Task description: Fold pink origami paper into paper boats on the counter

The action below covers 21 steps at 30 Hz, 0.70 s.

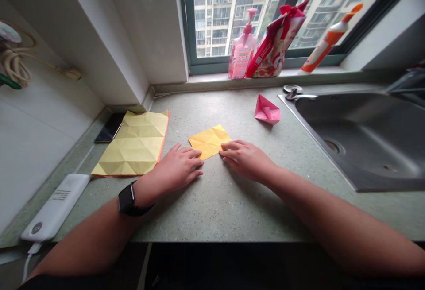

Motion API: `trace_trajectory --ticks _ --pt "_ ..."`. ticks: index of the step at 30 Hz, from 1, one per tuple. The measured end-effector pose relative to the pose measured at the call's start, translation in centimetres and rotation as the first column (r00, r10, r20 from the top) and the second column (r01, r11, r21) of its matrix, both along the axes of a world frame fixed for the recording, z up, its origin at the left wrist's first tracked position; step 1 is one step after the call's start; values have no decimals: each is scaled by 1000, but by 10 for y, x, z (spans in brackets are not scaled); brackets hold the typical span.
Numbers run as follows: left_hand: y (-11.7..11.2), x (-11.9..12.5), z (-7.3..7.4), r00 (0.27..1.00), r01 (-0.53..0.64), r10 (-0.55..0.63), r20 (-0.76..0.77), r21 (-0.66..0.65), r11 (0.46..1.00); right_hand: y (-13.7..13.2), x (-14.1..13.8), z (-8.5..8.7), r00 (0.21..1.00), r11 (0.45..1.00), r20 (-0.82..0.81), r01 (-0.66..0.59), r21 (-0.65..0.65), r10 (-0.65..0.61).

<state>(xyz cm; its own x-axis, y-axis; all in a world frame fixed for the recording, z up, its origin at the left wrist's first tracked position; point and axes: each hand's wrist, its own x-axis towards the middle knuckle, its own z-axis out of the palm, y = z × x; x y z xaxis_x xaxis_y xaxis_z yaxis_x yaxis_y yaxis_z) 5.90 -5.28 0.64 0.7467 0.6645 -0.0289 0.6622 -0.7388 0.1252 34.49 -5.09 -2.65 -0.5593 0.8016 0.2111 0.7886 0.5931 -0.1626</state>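
Observation:
A folded square of yellow-orange origami paper [210, 141] lies on the counter in front of me, with crease lines across it. My left hand [177, 166] rests palm down at its lower left corner, fingers stretched out and slightly apart, fingertips touching its edge. On the other side, the fingertips of my right hand [247, 159] are drawn together on the paper's right corner; the underside of that grip is hidden. A black watch [127, 199] is on my left wrist. Beyond my right hand sits a pink folded paper boat [267, 110], apart from both hands.
Creased pale yellow paper [134, 141] lies over orange sheets at left, partly covering a dark phone [109, 128]. A white power bank [55, 208] with a cable is nearer. At right is a steel sink [361, 135]. A pink pump bottle [242, 53] stands on the windowsill.

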Motion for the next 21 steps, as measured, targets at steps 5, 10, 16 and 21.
trace_trajectory --ticks 5,10,16,21 --pt "3 -9 6 1000 30 -30 5 -101 994 -1 -4 -3 1000 999 -2 -19 45 19" --pt "6 -9 2 1000 21 -19 18 -115 993 -6 -23 -9 994 992 -10 -105 63 106" --pt "7 -11 1 997 64 -59 58 -88 994 -11 -37 -11 991 991 -21 -134 19 134" --pt "9 -12 -1 995 75 -72 67 -52 996 -12 -31 -1 997 996 -7 -81 -46 81"
